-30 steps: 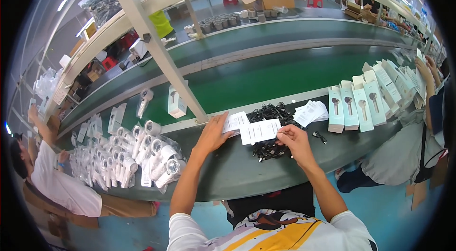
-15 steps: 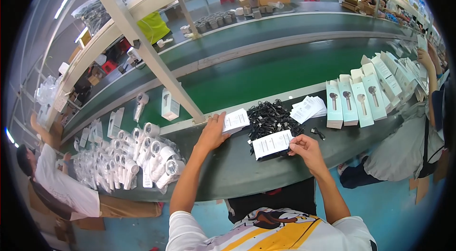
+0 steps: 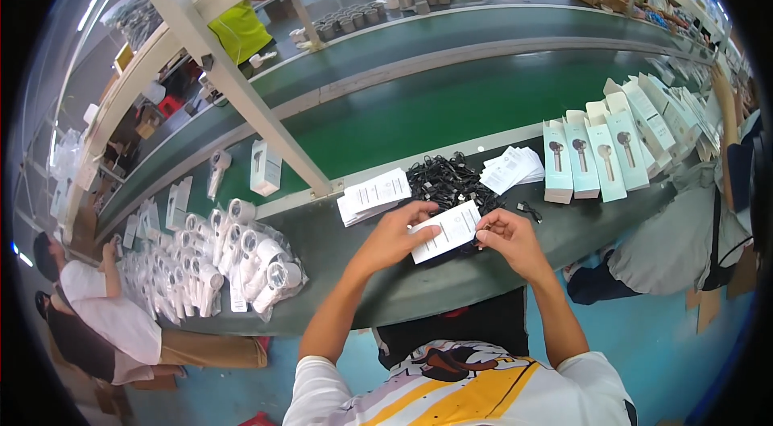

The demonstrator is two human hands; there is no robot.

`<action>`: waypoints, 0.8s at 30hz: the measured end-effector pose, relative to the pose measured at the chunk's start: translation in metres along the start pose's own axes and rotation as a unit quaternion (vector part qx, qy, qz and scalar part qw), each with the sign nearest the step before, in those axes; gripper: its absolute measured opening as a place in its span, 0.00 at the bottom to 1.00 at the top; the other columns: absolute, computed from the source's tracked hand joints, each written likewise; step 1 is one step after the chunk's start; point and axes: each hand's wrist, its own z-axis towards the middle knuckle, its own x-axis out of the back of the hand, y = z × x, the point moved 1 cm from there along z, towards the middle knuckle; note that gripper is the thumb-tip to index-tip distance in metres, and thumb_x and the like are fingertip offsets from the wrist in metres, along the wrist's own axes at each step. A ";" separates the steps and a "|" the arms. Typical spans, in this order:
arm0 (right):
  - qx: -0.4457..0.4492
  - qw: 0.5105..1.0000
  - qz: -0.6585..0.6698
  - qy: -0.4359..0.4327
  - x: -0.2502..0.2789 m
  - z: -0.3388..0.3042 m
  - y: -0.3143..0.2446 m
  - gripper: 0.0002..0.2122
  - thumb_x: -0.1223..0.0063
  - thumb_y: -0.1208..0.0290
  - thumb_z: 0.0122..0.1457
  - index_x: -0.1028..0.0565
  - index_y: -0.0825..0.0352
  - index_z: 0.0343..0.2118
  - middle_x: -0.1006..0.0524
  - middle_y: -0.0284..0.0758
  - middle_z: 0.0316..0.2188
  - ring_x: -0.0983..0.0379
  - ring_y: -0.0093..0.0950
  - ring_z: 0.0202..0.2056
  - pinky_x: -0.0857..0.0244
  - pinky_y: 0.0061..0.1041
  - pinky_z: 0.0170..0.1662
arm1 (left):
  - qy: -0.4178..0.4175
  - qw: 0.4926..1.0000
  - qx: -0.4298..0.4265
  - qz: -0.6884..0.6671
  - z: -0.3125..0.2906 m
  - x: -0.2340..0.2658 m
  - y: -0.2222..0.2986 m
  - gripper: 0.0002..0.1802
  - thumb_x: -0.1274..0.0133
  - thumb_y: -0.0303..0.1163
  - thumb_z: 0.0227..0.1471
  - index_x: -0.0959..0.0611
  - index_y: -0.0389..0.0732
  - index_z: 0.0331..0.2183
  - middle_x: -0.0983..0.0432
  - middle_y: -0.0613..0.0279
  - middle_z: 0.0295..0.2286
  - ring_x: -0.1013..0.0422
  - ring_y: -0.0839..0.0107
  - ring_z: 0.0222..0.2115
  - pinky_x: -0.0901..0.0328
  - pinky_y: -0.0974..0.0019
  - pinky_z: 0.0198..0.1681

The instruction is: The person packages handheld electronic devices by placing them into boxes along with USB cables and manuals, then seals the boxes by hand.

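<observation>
Left hand (image 3: pixel 393 239) clamped on white leaflet (image 3: pixel 452 231); right hand (image 3: pixel 514 242) at leaflet's right edge, grip unclear; black cables (image 3: pixel 451 182) behind.

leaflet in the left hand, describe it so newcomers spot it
Below the green conveyor belt, find the black cable pile. At its near side is the white leaflet. Unlike the stacked leaflets to the pile's left and the fanned leaflets to its right, it sits in the left hand, right hand at its edge.
</observation>
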 end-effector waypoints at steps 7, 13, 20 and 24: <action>0.043 0.991 0.117 0.053 0.020 -0.009 -0.005 0.05 0.47 0.76 0.53 0.26 0.70 0.33 0.33 0.44 0.51 0.38 0.32 0.54 0.49 0.32 0.58 | -0.050 0.998 0.009 -0.033 0.009 -0.034 -0.009 0.09 0.49 0.31 0.53 0.24 0.35 0.34 0.27 0.67 0.25 0.32 0.82 0.26 0.38 0.74 0.29; -0.007 0.988 0.133 0.081 0.013 -0.007 0.030 0.05 0.46 0.76 0.54 0.26 0.68 0.33 0.27 0.36 0.39 0.32 0.19 0.41 0.41 0.19 0.43 | -0.034 0.999 0.005 -0.001 0.026 -0.052 0.008 0.08 0.50 0.30 0.53 0.25 0.35 0.33 0.27 0.64 0.22 0.32 0.80 0.24 0.38 0.73 0.28; 0.021 0.983 0.081 0.164 0.037 -0.021 0.031 0.10 0.47 0.75 0.55 0.30 0.71 0.40 0.26 0.30 0.29 0.31 0.15 0.29 0.38 0.16 0.28 | -0.070 0.994 -0.048 0.073 0.041 -0.068 0.028 0.10 0.50 0.31 0.52 0.25 0.35 0.34 0.24 0.56 0.25 0.28 0.69 0.26 0.35 0.67 0.31; -0.092 0.977 0.125 0.147 0.066 -0.044 0.037 0.09 0.50 0.73 0.57 0.31 0.69 0.40 0.25 0.35 0.29 0.29 0.18 0.28 0.37 0.15 0.26 | -0.103 0.984 -0.117 0.083 0.069 -0.088 0.048 0.10 0.51 0.31 0.51 0.24 0.35 0.35 0.24 0.54 0.25 0.27 0.64 0.26 0.34 0.64 0.32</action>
